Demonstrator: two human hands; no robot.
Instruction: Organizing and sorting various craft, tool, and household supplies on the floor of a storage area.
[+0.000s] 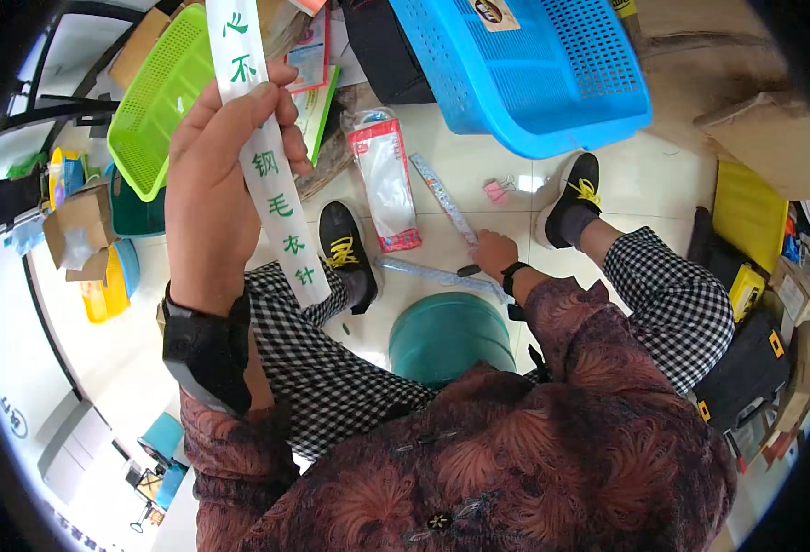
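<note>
Raised at the upper left, my left hand (229, 138) grips a long, narrow white packet (282, 207) bearing green writing. The packet hangs at a slant, its lower end above my left knee. Low over the tiled floor, my right hand (498, 254) reaches the near end of a thin patterned strip (443, 196); its fingertips are hidden, so I cannot tell whether it grips the strip. A second patterned strip (432, 271) lies beside that hand, along with a small dark object (468, 270). Between my feet lies a clear plastic packet with red edges (385, 183).
A blue plastic basket (543, 134) stands ahead and a lime-green basket (149, 148) at the left. A pink binder clip (496, 191) lies on the floor. Between my legs is a teal plastic stool or bucket (449, 331). Cardboard boxes (770, 141) and a black case (743, 376) line the right.
</note>
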